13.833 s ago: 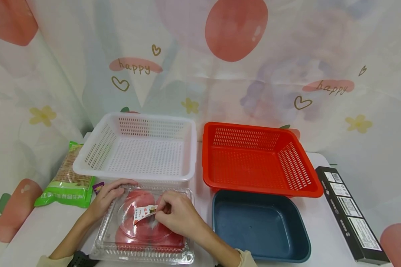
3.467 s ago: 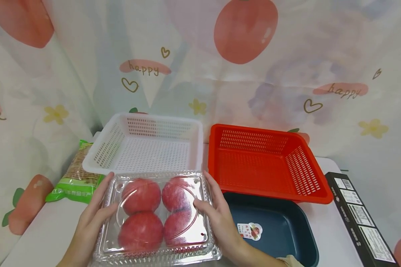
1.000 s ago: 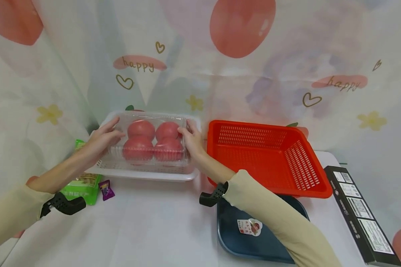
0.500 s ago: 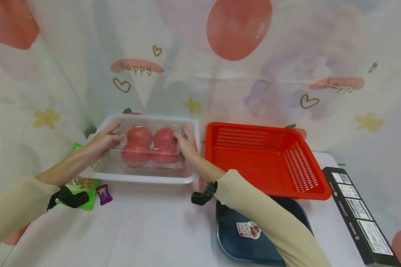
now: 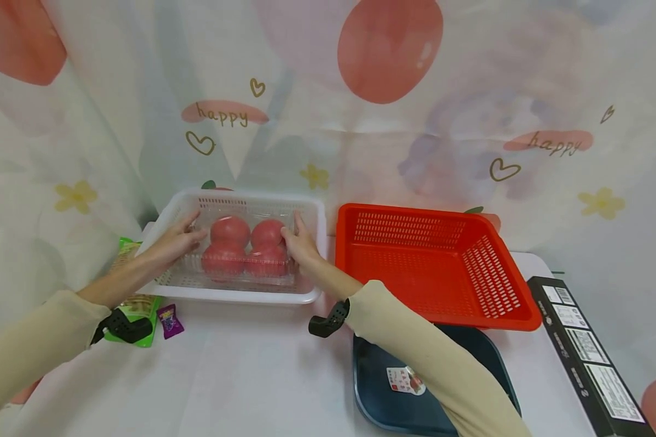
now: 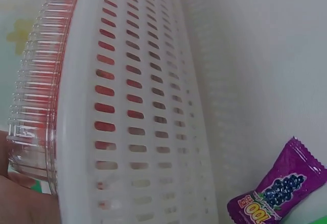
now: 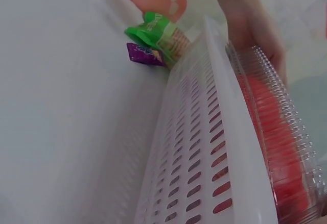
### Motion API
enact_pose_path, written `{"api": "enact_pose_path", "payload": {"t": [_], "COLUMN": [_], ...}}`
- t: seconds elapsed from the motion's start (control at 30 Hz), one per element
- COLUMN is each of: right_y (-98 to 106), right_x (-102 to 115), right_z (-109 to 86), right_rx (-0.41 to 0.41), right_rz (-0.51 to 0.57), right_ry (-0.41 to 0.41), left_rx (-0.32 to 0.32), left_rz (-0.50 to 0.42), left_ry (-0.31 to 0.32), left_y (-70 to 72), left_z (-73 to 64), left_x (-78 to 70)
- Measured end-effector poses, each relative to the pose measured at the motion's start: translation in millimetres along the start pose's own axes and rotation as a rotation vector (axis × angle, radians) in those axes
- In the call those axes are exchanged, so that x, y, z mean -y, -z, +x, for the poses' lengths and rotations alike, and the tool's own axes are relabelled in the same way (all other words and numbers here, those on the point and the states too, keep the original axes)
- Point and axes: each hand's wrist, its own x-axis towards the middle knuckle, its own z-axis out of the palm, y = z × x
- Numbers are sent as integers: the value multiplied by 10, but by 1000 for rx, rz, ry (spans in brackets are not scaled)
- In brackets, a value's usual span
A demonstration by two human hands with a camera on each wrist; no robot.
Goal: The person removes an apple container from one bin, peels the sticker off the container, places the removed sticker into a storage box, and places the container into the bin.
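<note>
A clear plastic clamshell box point(image 5: 251, 279) with several round red fruits point(image 5: 224, 257) inside sits low within the white perforated basket point(image 5: 240, 296) in the head view. My left hand point(image 5: 179, 240) holds the box's left side. At its right side, my right hand point(image 5: 302, 244) grips the edge with the thumb toward the lid. In the left wrist view, the box's ribbed side point(image 6: 38, 81) shows above the basket rim point(image 6: 76, 106). The right wrist view has the box point(image 7: 301, 147) just past the basket's rim, with the left hand point(image 7: 253, 32) at its far end.
A red basket point(image 5: 410, 258) stands right of the white one. Before it, partly under my right sleeve, is a dark blue tub point(image 5: 379, 409) with a peeled sticker point(image 5: 404, 380) inside. A purple candy packet point(image 5: 170, 321), green snack bag point(image 5: 142, 306) and long black box point(image 5: 585, 358) lie around.
Earlier my right hand peeled the sticker from the lid; it then lay in the blue tub. Both hands carried the fruit box over the white basket and have lowered it inside.
</note>
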Motion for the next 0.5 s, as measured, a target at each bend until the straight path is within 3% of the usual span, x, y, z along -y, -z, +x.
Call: {"api": "enact_pose_path", "payload": {"t": [0.17, 0.5], "right_y": [4, -24], "right_x": [-21, -37], "right_z": [24, 51], "right_rx": [14, 43], "right_rz": [-9, -45], "right_ry": [-10, 0], "left_rx": [-38, -85], "left_rz": [103, 166], "left_ry": [-20, -36], "left_y": [-15, -27], "left_z": [33, 30], "left_x": [67, 68]}}
